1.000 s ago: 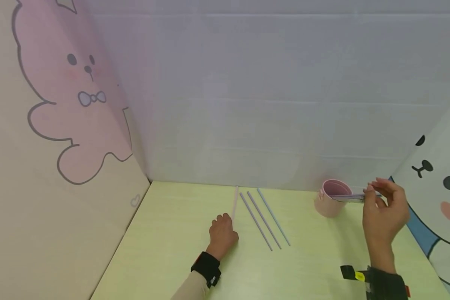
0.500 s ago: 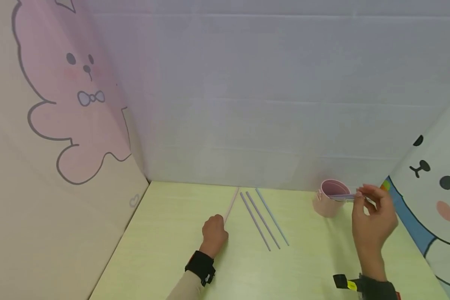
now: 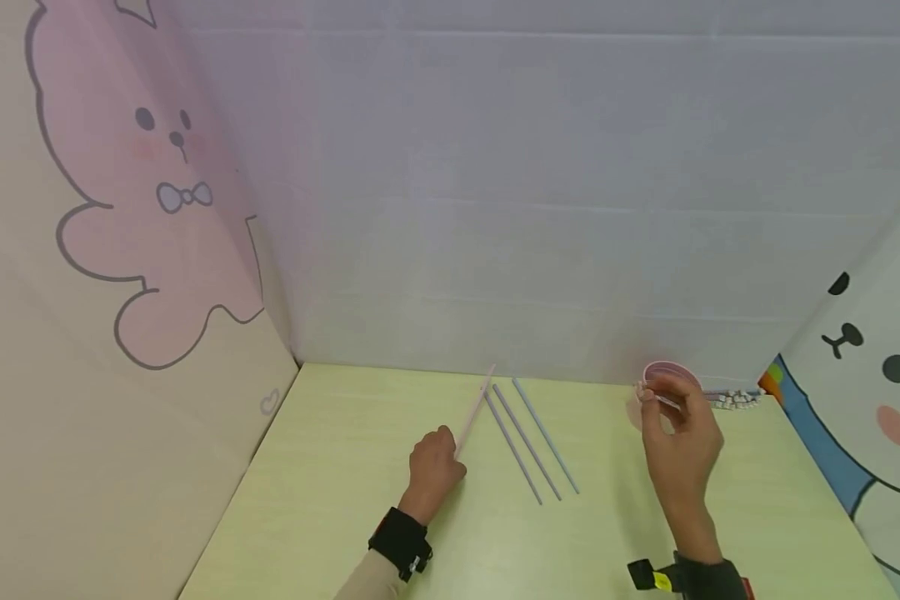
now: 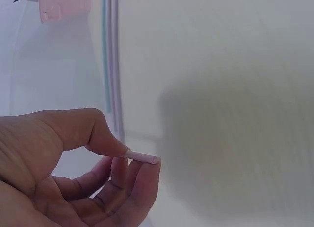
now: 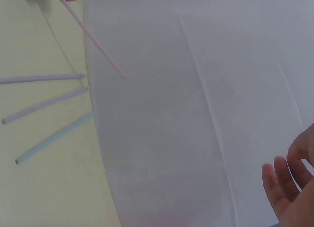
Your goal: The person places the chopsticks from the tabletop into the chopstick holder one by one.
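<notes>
My left hand [image 3: 432, 471] pinches a pale pink straw [image 3: 474, 414] near its lower end, between thumb and fingers. The straw tilts up off the table, as the right wrist view shows. Two purple straws [image 3: 527, 442] and a light blue straw [image 3: 546, 433] lie side by side just right of it. My right hand [image 3: 682, 454] is in front of the pink bucket [image 3: 634, 412] and partly hides it. Its fingers are loosely bent, with nothing between them in the right wrist view [image 5: 294, 188].
Right of the bucket rim is a narrow bundle [image 3: 731, 400] with a pale, patterned end; how it sits is unclear. The yellow table [image 3: 330, 500] meets a pale cloth wall [image 3: 457, 208] behind, with printed side walls left and right.
My right hand has come away from the bundle and moved left across the bucket's front. My left hand has raised the pink straw, whose far end now leans right, over the purple straws.
</notes>
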